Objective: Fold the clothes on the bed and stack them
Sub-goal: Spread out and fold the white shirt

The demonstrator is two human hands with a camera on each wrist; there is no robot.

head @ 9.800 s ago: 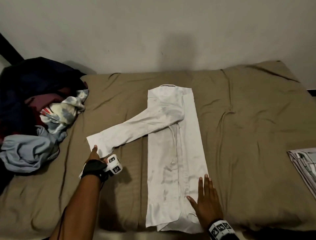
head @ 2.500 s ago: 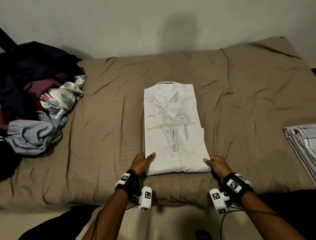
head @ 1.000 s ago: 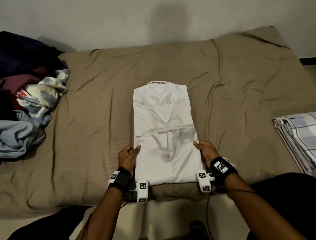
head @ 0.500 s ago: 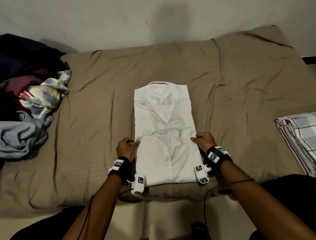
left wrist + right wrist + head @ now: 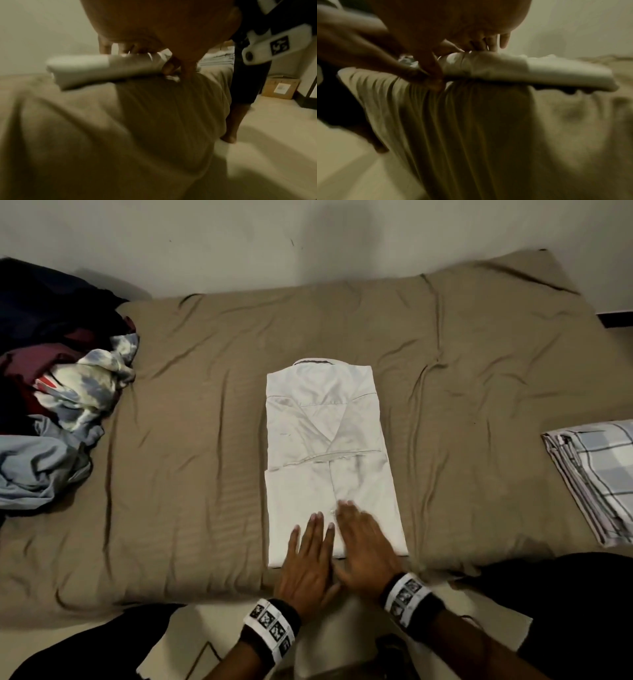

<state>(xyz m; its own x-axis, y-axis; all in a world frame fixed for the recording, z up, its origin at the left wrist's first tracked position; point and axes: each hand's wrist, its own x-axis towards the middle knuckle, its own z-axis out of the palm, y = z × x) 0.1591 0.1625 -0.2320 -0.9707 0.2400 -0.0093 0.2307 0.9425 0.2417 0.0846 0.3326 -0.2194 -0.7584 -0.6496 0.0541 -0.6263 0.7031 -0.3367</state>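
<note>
- Hands side by side, both flat on near end of white shirt: left hand w/ straight fingers spread, palm down; right hand same, fingers straight, motion-blurred. Neither grips anything.
- Shirt folded into rectangle, collar at far end, lying mid-bed near front edge.
- Unfolded clothes pile at left end of bed, well apart from shirt.
- Folded plaid stack at right edge.

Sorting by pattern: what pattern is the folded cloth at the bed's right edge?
Pale checked plaid with dark lines on the folded cloth; head view.
</note>
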